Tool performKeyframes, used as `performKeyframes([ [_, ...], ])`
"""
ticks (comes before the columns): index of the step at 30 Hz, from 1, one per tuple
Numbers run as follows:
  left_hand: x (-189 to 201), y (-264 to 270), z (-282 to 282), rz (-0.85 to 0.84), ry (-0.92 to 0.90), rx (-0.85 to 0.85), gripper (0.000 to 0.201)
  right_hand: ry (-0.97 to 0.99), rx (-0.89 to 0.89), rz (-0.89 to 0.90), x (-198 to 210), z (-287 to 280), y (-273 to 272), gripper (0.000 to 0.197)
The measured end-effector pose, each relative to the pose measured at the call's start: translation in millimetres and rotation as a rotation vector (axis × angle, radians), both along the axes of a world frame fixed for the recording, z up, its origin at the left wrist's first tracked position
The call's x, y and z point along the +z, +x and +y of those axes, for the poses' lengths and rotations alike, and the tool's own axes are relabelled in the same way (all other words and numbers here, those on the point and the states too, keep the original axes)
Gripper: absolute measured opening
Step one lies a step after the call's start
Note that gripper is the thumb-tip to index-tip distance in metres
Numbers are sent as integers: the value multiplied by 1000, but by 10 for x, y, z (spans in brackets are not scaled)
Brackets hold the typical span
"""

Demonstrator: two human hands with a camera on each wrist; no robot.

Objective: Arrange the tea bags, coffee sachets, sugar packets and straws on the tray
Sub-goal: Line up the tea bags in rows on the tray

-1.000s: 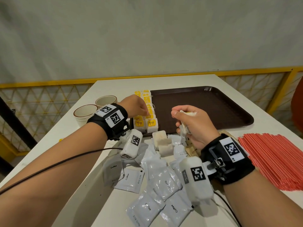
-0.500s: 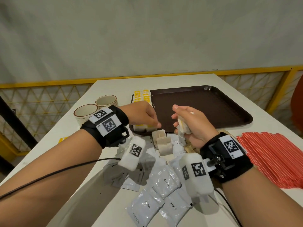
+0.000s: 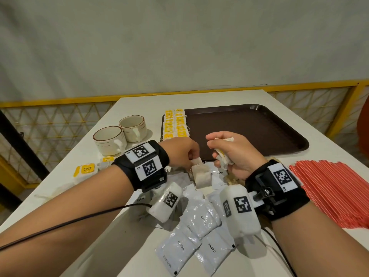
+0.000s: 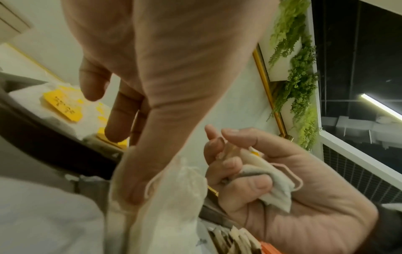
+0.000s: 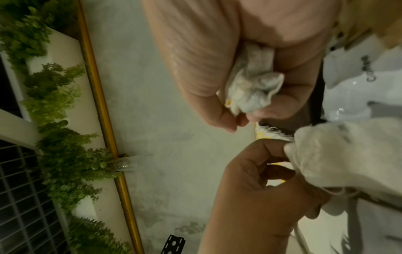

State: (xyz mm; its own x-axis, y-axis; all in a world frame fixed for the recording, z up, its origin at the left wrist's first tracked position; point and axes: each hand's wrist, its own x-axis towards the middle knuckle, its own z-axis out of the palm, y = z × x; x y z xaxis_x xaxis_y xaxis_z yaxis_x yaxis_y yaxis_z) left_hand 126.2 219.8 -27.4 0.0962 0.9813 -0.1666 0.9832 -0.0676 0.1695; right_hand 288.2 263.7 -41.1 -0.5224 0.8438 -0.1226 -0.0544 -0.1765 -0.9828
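A dark brown tray (image 3: 249,128) lies on the white table, with yellow-tagged tea bags (image 3: 175,124) lined along its left edge. My left hand (image 3: 189,154) pinches a beige tea bag (image 3: 201,174) by its top corner, just in front of the tray; the same tea bag (image 4: 172,197) fills the left wrist view. My right hand (image 3: 225,152) grips a crumpled bunch of tea bags (image 5: 252,91) beside it. White coffee sachets (image 3: 199,222) lie scattered under both wrists. Red straws (image 3: 335,192) lie in a pile at the right.
Two cream cups (image 3: 119,136) stand left of the tray. A loose yellow-tagged tea bag (image 3: 83,170) lies near the table's left edge. A yellow railing (image 3: 60,98) runs behind the table. A cable (image 3: 79,220) trails from my left wrist.
My left hand drew back from the tea bag row on the tray to the pile in front and took a beige tea bag by its corner. The right hand stayed nearly still.
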Motion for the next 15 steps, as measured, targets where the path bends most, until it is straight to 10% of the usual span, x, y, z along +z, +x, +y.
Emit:
performKeyframes([
  [10, 272, -167, -202, -195, 36, 100, 7, 405, 349, -479, -43, -48, 51, 29],
  [15, 232, -220, -344, -552, 168, 257, 10, 466, 326, -489, -85, -38, 42, 13],
])
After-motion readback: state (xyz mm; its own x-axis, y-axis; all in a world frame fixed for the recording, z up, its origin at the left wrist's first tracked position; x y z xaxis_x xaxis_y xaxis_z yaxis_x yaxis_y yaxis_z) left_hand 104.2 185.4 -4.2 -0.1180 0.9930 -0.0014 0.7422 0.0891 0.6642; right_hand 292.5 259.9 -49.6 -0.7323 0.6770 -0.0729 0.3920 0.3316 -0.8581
